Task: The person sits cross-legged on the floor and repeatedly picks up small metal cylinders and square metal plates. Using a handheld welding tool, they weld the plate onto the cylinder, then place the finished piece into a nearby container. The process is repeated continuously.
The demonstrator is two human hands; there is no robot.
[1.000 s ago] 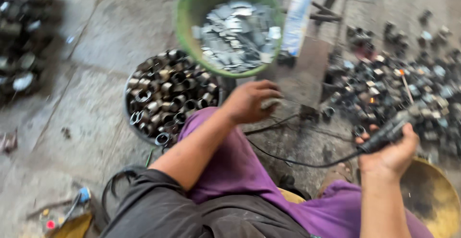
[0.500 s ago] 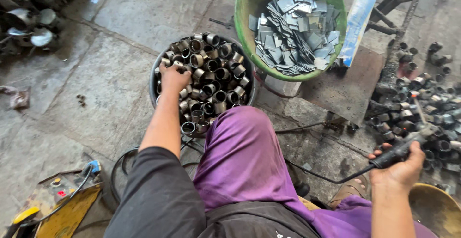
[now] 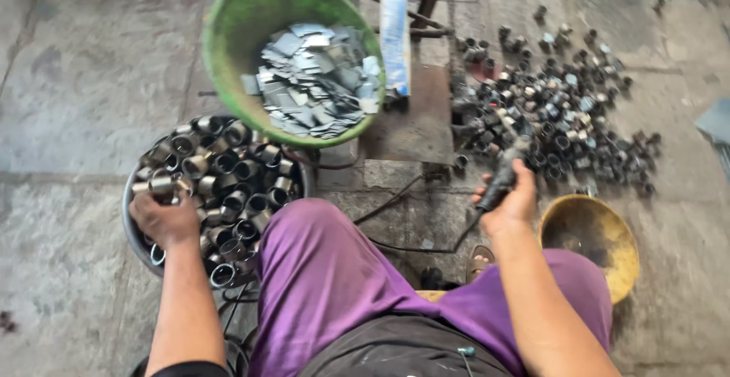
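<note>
A grey concrete floor (image 3: 84, 95) fills the head view, cracked and stained. The person's knees in purple trousers (image 3: 319, 270) spread across the bottom. Ahead sits a green plastic basin (image 3: 236, 34), tilted, holding a heap of flat grey metal plates (image 3: 315, 80). To its right a loose pile of dark short pipe pieces (image 3: 563, 111) lies scattered over the floor. Lower left, a round dark tub (image 3: 137, 236) is packed with short metal tube sections (image 3: 236, 171), many standing open end up. A yellow bowl (image 3: 589, 232) rests beside the right knee. A flat rusty steel plate (image 3: 414, 118) lies between basin and pile. The left hand (image 3: 163, 217) reaches into the tub, fingers curled and pinching one tube section (image 3: 160, 187) at the tub's left edge. The right hand (image 3: 513, 202) is wrapped tight around a dark electrode holder (image 3: 502, 175) with a black cable (image 3: 411, 244) trailing across the floor.
</note>
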